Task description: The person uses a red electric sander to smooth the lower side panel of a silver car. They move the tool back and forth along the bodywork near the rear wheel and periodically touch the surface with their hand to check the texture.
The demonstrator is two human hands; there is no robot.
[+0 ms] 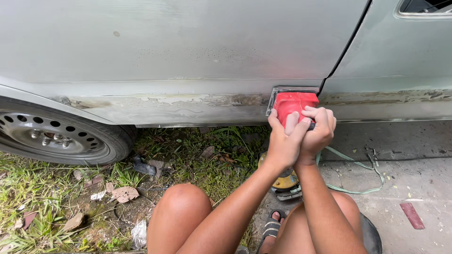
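Both the left hand and right hand clench the red sanding block, seemingly light and rigid, best gripped at its rear, pressed against the car's sill at 12 o'clock.

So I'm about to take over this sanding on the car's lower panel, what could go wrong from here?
1. Both hands, left hand and right hand, press the red sanding block right beside the door gap; a slip might catch its edge.
2. The paint along the sill is already flaking, so uneven pressure may gouge it.
3. The yellow tool and green cord lie by the sandalled foot, a likely trip or snag.
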